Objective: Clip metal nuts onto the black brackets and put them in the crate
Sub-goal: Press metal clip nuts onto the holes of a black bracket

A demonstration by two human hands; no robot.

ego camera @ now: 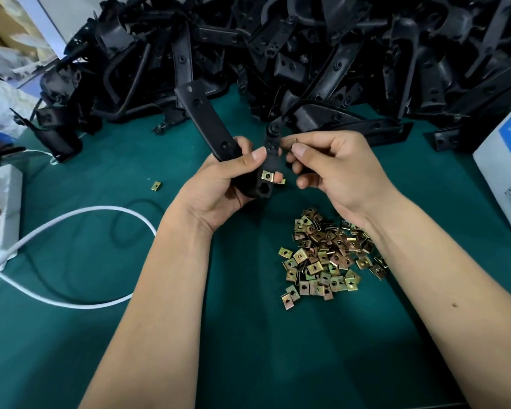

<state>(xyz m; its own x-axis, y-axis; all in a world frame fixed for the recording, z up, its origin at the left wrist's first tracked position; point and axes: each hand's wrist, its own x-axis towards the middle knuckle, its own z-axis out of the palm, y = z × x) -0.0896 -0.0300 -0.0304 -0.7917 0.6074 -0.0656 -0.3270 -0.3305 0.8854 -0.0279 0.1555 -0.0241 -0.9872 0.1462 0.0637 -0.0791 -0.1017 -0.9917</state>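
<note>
- Left hand (219, 184) grips a black bracket (210, 125) with one nut (267, 175) clipped on.
- Right hand (334, 169) pinches a metal nut (291, 142) beside the bracket.
- Loose nuts (328, 252) lie heaped on the desk (86, 172).

We are holding a bracket (210, 125) in our left hand (219, 187) above the surface (101, 178), with our right hand (337, 169) just beside it. A heap of nuts (328, 252) is lying before our hands, the bracket pile (278, 45) is sitting behind them, and a cable (71, 252) is looping at left.
</note>
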